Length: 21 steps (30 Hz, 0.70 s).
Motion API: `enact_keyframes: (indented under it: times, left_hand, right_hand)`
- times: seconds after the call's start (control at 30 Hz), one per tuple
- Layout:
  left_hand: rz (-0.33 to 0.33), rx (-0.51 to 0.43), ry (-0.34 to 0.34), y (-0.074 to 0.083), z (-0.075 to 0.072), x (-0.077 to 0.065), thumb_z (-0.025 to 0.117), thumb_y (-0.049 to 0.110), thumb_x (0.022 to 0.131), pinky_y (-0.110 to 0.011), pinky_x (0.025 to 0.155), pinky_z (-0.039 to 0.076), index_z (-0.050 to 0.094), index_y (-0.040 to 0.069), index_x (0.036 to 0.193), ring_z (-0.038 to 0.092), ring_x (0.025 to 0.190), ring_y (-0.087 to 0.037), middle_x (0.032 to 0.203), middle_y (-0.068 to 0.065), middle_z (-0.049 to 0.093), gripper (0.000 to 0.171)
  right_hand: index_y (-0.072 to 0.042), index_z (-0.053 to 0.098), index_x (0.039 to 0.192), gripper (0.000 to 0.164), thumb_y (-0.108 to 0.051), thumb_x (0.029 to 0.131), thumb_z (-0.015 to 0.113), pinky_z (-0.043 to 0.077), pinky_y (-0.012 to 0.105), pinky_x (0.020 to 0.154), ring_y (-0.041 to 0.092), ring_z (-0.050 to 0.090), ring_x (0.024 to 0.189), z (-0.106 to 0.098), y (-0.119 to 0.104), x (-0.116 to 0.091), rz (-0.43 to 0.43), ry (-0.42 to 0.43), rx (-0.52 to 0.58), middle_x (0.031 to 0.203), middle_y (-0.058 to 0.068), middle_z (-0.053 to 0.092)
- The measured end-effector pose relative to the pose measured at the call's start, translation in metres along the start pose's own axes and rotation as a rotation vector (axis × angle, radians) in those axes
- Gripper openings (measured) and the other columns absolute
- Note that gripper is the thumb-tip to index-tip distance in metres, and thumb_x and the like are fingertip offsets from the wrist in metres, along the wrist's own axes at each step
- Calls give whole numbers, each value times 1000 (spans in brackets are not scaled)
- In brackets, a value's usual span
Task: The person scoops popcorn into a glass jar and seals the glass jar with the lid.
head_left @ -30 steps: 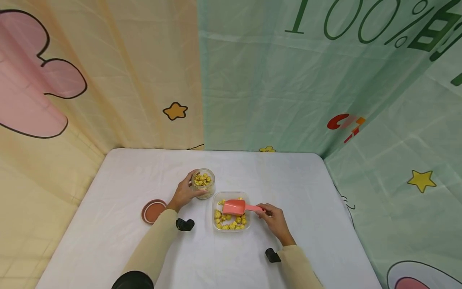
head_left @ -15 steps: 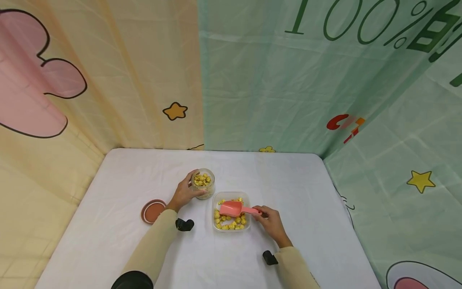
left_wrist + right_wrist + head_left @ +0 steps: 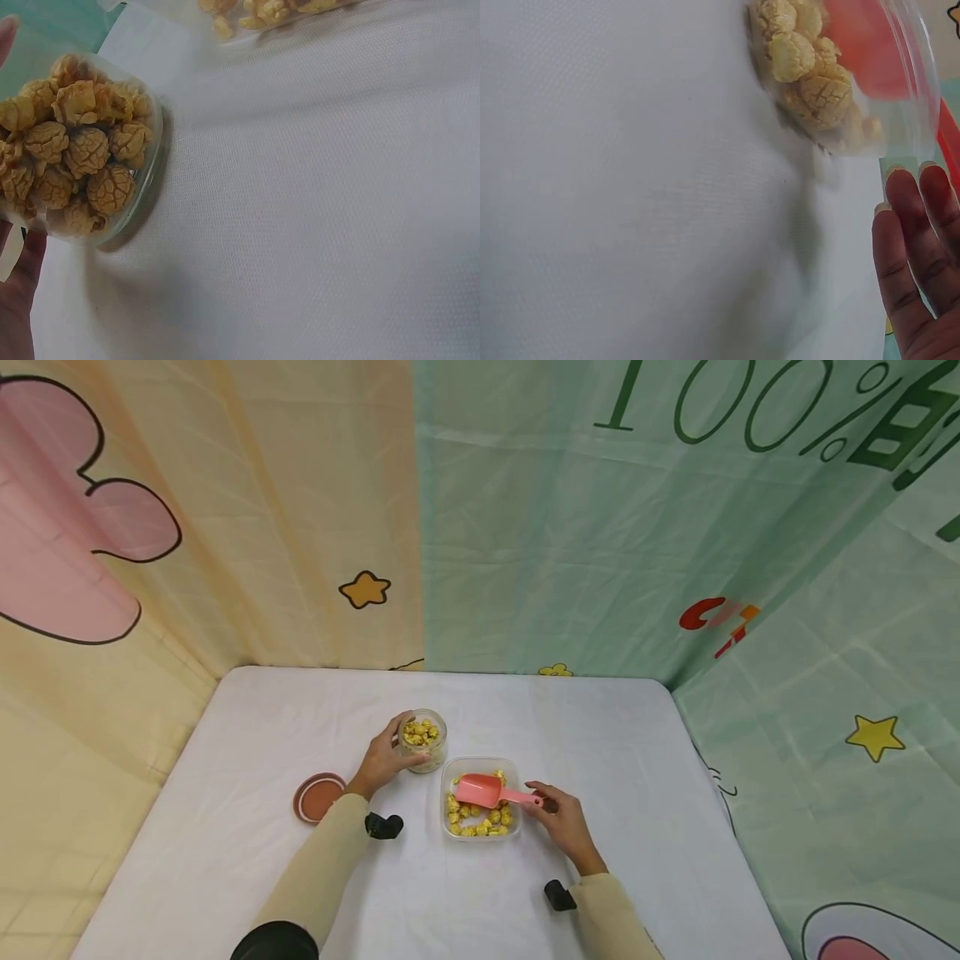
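My left hand (image 3: 381, 767) grips a clear glass jar (image 3: 439, 750) from its left side, thumb in front and fingers behind. The jar stands open and holds yellow popcorn (image 3: 86, 150), seen large in the left wrist view. To its right is a clear plastic container (image 3: 448, 777) with more popcorn (image 3: 480, 831) along its bottom. A pink scoop (image 3: 478, 790) lies across this container, handle pointing right over the rim. Around the handle's end, my right hand (image 3: 566, 827) has its index finger lifted off it; in the right wrist view, several fingers (image 3: 900, 262) stretch out straight.
A reddish-brown round lid (image 3: 318, 798) lies on the white table (image 3: 600, 743) beside the left forearm. Printed curtains (image 3: 510, 568) hang around the table's back and sides. Each wrist wears a black camera mount (image 3: 384, 827).
The scoop has shifted slightly left and my right hand followed it; then its index finger rose off the handle. The left hand and jar have stayed put.
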<state>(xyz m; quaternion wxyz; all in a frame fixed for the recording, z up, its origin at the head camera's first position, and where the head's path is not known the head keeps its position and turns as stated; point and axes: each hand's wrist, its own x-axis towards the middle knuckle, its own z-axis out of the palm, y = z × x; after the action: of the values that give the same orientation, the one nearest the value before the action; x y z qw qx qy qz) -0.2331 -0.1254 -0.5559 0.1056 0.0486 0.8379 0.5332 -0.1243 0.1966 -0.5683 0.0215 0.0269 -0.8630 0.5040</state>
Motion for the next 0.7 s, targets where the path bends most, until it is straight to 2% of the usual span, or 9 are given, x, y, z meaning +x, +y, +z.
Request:
enact_keyframes:
  times: [0.13, 0.37, 0.5, 0.7]
  left_hand:
    - [-6, 5, -1, 1, 0, 0, 83, 23, 76, -50, 114, 29, 27, 16, 151, 26, 142, -34, 156, -14, 28, 94]
    - [-8, 0, 3, 0, 1, 1, 83, 22, 76, -50, 114, 29, 27, 17, 151, 26, 142, -34, 156, -14, 28, 93]
    - [3, -2, -3, 2, 0, 0, 83, 22, 76, -49, 115, 28, 27, 15, 151, 27, 142, -33, 155, -14, 29, 94]
    - [13, -5, -2, -1, 0, 0, 84, 22, 76, -49, 115, 28, 27, 15, 151, 27, 142, -33, 155, -14, 29, 94]
  right_hand:
    - [-3, 67, 119, 41, -22, 84, 74, 55, 23, 77, 17, 61, 85, -4, -3, 3, 20, 17, -6, 94, 3, 65]
    - [-2, 65, 120, 42, -24, 86, 74, 52, 46, 92, 25, 62, 97, -17, -22, 15, 21, 31, -76, 99, 7, 66]
    - [-4, 66, 120, 43, -25, 85, 75, 49, 49, 95, 28, 61, 101, -25, -32, 22, 6, 18, -91, 104, 8, 67]
    - [-3, 64, 122, 44, -24, 85, 74, 46, 54, 99, 29, 61, 106, -34, -44, 32, -21, -54, -103, 112, 11, 67]
